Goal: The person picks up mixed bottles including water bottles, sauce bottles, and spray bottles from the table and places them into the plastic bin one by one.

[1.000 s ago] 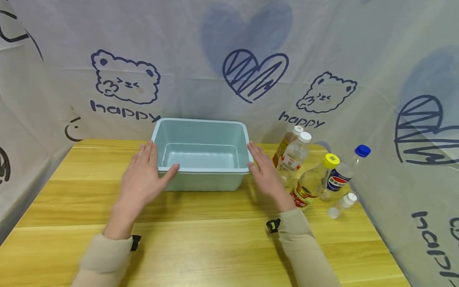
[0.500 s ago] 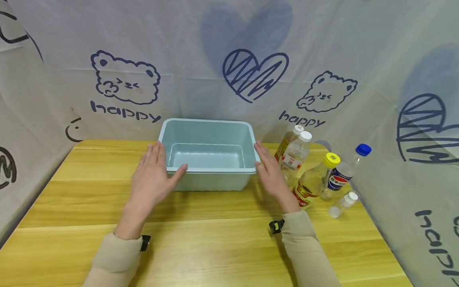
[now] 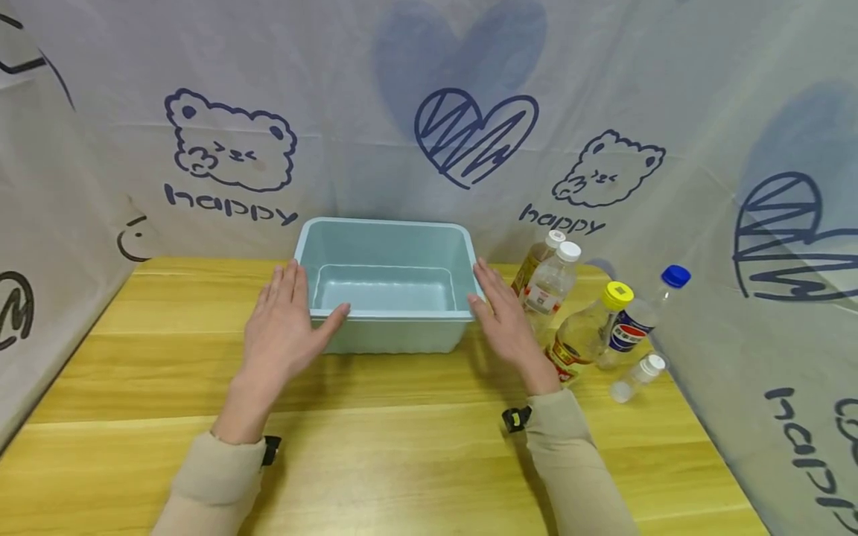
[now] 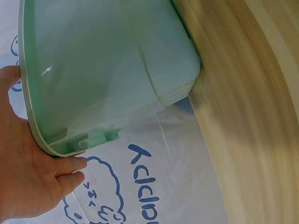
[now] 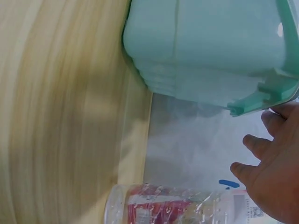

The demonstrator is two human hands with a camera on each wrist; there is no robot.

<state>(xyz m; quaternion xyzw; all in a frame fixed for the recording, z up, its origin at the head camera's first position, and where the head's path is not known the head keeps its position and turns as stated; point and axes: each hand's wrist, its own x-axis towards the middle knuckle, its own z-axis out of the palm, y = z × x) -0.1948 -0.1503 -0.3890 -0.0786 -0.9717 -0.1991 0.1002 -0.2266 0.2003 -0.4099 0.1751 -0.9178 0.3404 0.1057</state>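
Observation:
A light blue-green plastic bin (image 3: 395,336) stands at the back of the wooden table, its inside bare. My left hand (image 3: 281,331) lies against its left end, fingers straight and thumb along the front rim. At the opposite end my right hand (image 3: 506,327) has its straight fingers at the rim. In the left wrist view the left hand (image 4: 35,175) is at the bin's rim, the palm side facing it. From the right wrist, the right hand's fingers (image 5: 254,145) extend beside the bin's corner (image 5: 205,56); part of that hand is cut off.
Several plastic bottles stand close right of my right hand: a white-capped one (image 3: 551,281), a yellow-capped one (image 3: 579,335), a blue-capped one (image 3: 633,327) and a small one (image 3: 637,378) among them. A printed white cloth (image 3: 362,164) hangs behind the table (image 3: 402,461).
The bin has slid a little to the right, both hands moving along with it. Over the last half second the hands and bin have hardly moved.

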